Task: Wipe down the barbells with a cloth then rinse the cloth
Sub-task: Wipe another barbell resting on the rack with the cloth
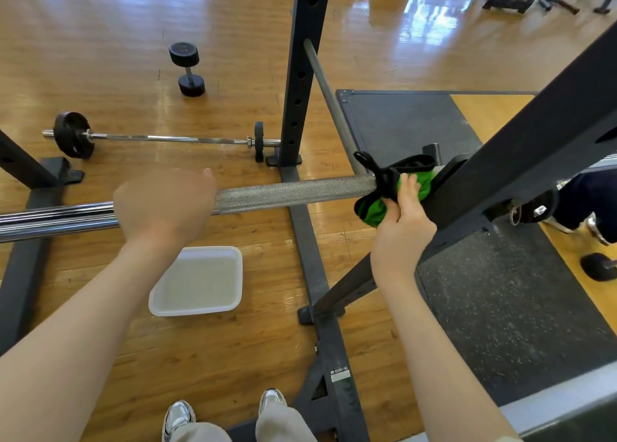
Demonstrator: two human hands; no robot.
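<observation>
Far left: dark rack foot (20,228) on wood floor (100,57), with chrome barbell sleeve (56,219) crossing above it. Behind, on floor: second barbell (167,138), black plate (71,134) on left end, smaller plate near rack post. Beyond that, black dumbbell (187,69) standing well apart.

Left of centre: left hand (163,204) closed over racked barbell (293,192) at junction of smooth sleeve and knurled shaft, fingers curled round the bar, back of hand facing camera. Below hands: white tub (233,274) on floor, holding cloudy water, just beside rack base rail.

Centre: black upright post (300,74) with row of holes, rising from floor rail. Grey safety bar (325,91) slanting from post toward near side. Knurled shaft of racked barbell running level from left hand to right.

Right of centre: green cloth (374,213) with black edging wrapped round bar at right end of knurling, against bar holder on slanted black beam (534,148). Right hand (405,208) gripping cloth from below and near side, fingers curled upward onto green fabric.

Right: black rubber mat (500,291) under rack. Another person's dark trouser leg (587,201) and shoe at right edge, round dark weight (596,266) on floor near it.

Bottom: wearer's two light shoes (178,416) and pale trousers.
</observation>
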